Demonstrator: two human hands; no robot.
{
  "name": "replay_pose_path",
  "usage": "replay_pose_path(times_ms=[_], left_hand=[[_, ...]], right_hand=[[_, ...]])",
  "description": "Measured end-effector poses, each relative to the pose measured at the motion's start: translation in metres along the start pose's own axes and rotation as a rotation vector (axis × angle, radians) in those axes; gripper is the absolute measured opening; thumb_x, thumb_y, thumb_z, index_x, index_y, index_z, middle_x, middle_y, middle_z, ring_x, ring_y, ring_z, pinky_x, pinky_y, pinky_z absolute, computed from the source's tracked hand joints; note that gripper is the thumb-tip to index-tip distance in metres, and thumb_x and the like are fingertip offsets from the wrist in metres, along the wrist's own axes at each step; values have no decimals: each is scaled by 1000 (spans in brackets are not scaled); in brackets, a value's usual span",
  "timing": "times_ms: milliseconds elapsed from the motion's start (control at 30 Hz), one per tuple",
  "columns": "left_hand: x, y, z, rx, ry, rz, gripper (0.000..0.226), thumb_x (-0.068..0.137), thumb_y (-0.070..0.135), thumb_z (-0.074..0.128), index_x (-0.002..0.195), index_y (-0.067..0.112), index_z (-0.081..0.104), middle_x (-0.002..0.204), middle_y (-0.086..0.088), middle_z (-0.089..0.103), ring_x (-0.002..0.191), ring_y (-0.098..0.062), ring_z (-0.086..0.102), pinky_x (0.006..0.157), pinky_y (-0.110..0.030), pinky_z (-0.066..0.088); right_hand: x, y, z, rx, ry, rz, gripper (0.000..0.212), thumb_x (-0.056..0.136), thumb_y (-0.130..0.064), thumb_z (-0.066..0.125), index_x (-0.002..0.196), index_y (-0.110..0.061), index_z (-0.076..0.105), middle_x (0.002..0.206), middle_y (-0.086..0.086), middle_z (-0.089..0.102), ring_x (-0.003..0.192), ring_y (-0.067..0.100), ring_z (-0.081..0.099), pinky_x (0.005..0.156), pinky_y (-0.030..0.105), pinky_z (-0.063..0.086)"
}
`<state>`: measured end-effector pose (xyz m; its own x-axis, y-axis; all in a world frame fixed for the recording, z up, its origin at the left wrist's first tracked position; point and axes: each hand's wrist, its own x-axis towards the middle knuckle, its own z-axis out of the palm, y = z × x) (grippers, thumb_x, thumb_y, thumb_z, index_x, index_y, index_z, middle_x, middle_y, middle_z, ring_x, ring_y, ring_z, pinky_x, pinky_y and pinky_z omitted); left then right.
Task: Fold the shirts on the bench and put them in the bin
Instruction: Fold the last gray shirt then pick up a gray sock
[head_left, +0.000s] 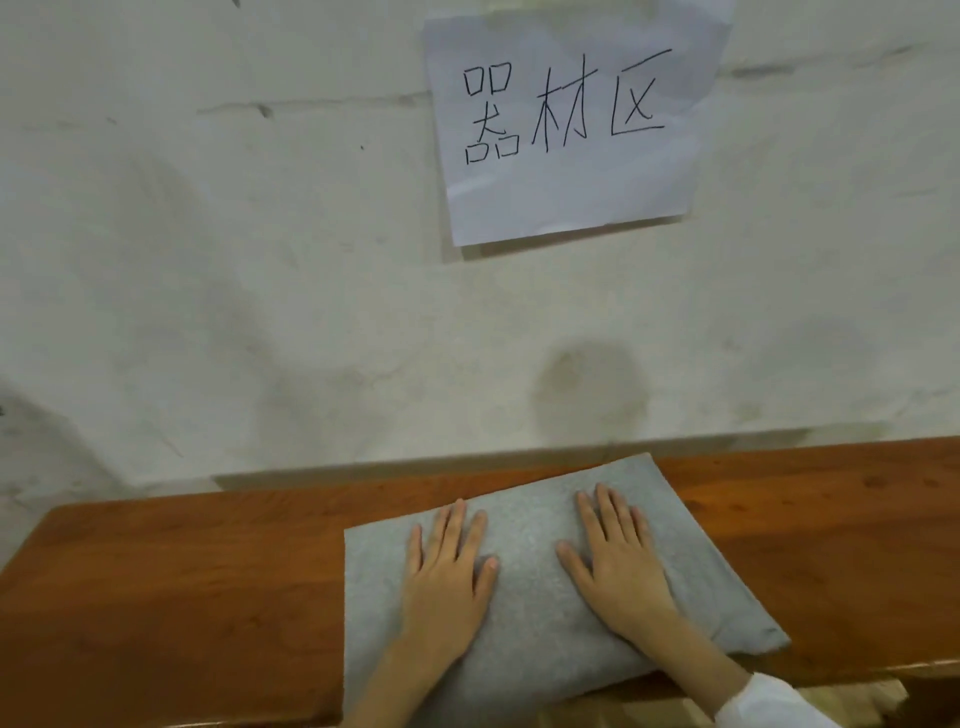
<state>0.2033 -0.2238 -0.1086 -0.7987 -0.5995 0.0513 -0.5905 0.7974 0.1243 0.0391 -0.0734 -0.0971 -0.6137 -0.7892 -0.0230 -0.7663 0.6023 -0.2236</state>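
A grey shirt (545, 587), folded into a neat rectangle, lies on the reddish-brown wooden bench (171, 587) in the lower centre of the frame, its near edge reaching the bench's front edge and its far corner close to the back edge by the wall. Both hands rest flat on top of it, palms down and grasping nothing. The left hand (449, 577) lies on the left half of the fabric with its fingers straight and slightly spread, pointing toward the top of the frame. The right hand (618, 566) lies on the right half in the same way, its thumb stretched out toward the left hand, the two well apart with bare grey cloth between them. A white sleeve (769, 701) covers the right forearm at the lower right corner of the frame. Behind the bench a scuffed, stained white wall (260, 260) fills most of the picture, and a sheet of white paper (566, 130) with handwritten black characters hangs on it in the upper centre-right.
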Motion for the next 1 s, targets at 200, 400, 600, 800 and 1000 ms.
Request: replay_pose_path(times_ms=[200,400,600,800,1000], left_hand=[[-46,49,0,-26,-18,-166,62,88,54,29,110,15,72,117,-15,66,116,-35,53,114,-48,-6],[-12,57,-9,23,43,91,59,80,54,39,110,12,69,118,-11,65,119,-33,56,105,-55,20],[29,58,5,39,-65,396,52,94,49,33,141,29,42,147,9,42,138,-11,35,109,-42,24],[11,58,1,-2,-62,185,53,93,47,32,135,24,51,142,3,49,133,-16,42,110,-39,12],[-37,71,3,-89,-58,-144,57,95,48,23,126,20,62,132,-5,58,123,-29,54,111,-48,-3]], right_hand=[[10,18,-22,-13,-117,-218,76,81,-73,-3,146,-34,-8,150,-9,-20,143,10,-16,107,20,-26],[-37,-18,-6,41,166,252,62,94,-35,48,147,-10,29,156,12,18,145,28,17,117,36,1],[-50,-25,12,54,37,392,79,96,-57,9,128,-3,57,130,18,57,121,32,55,112,39,7],[-35,-12,4,-71,-64,131,73,96,-59,15,134,-9,52,138,10,52,128,24,49,110,36,9],[-31,-8,-5,-152,-169,-176,69,95,-61,18,141,-14,41,144,4,45,134,17,40,108,35,17]])
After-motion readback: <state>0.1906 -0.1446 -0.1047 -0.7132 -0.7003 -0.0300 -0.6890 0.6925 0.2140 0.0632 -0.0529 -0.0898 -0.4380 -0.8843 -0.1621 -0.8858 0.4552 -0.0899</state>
